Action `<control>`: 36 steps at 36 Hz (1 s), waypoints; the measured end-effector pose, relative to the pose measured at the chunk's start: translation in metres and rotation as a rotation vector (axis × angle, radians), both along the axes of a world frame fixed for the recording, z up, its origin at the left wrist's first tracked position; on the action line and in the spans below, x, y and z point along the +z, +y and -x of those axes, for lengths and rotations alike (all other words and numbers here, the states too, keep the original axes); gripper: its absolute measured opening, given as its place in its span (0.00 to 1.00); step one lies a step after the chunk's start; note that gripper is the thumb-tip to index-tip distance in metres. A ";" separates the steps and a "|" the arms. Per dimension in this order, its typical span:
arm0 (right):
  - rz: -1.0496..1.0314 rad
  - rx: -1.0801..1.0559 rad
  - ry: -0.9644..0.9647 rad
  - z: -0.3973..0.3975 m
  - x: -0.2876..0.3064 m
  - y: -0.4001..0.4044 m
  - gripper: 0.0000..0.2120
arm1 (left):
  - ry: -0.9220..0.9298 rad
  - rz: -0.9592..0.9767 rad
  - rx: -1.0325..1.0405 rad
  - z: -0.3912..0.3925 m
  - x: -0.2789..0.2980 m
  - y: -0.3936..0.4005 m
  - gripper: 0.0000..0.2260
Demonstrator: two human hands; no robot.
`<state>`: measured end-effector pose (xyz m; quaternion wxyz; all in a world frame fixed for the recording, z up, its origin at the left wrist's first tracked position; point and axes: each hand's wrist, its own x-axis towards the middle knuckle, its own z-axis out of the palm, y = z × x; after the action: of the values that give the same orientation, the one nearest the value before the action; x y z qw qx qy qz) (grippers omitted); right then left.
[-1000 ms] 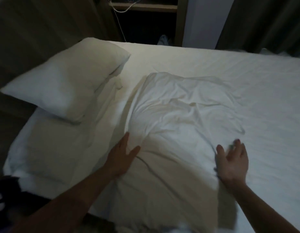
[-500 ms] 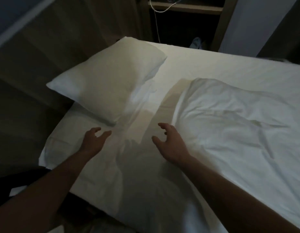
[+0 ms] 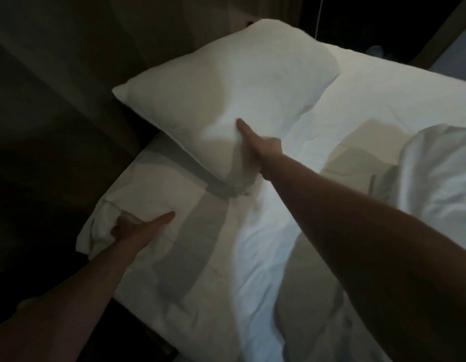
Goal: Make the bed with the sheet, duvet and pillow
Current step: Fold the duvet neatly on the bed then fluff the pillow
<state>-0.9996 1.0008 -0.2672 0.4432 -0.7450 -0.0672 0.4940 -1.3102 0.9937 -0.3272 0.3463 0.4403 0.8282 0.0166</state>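
Nearest, the white sheet [image 3: 226, 296] covers the mattress, and its near-left corner sits bunched at the bed's edge, where the floor beside it drops into darkness. The left hand [image 3: 134, 228] lies at that corner with its thumb stretched flat across the cloth; the other fingers sink into the bunched folds, so whether they grip the fabric cannot be told. The left forearm comes in low from the bottom left. Open sheet stretches between the two arms. Farther on, the right hand [image 3: 260, 150] grips the pillow [image 3: 226, 84] at its near corner, thumb pressed on top and fingers hidden underneath, arm fully extended. The pillow rests at the head of the bed. The rumpled duvet [image 3: 435, 165] is heaped at the right edge.
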 end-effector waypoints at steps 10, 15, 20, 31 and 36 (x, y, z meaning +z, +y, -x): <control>-0.093 -0.182 -0.045 0.008 0.022 0.031 0.39 | 0.043 0.060 -0.169 0.005 -0.010 0.018 0.74; -0.188 -0.204 -0.255 -0.003 0.031 0.004 0.30 | 0.119 -0.017 -0.333 0.009 -0.013 0.022 0.55; -0.229 -0.202 -0.188 -0.022 0.031 -0.032 0.18 | 0.104 -0.089 -0.491 0.010 0.004 0.022 0.40; -0.312 -0.185 -0.036 -0.017 0.101 -0.029 0.18 | -0.453 -0.571 -0.150 -0.055 0.131 0.007 0.15; -0.383 -0.152 -0.073 -0.024 0.173 -0.041 0.18 | -0.584 -0.651 -0.012 -0.091 0.206 0.006 0.14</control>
<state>-0.9760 0.9601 -0.0941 0.6099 -0.6676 -0.1193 0.4100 -1.2191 0.9993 -0.1211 0.4092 0.5080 0.6447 0.3986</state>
